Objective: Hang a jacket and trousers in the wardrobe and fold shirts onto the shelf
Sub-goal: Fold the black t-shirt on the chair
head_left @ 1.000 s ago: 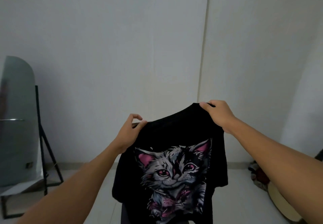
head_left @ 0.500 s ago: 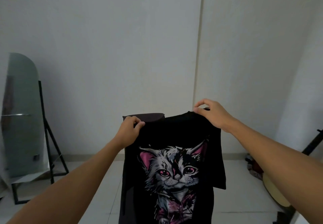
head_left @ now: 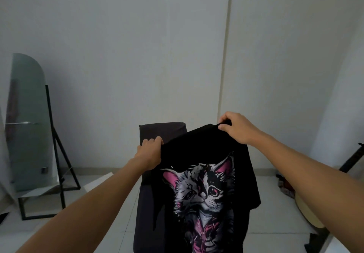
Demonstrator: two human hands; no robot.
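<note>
Shirt (head_left: pixel 208 154) hangs between our hands: left hand (head_left: pixel 150 154) and right hand (head_left: pixel 236 127) each pinch its top edge. Its hem runs off the bottom, and it hides most of a dark chair (head_left: pixel 161 132) behind.

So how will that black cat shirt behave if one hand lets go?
Probably floppy: the black cat shirt hangs limp from the left hand and right hand. It likely swings toward the remaining grip. It looks light, held by pinches alone.
</note>
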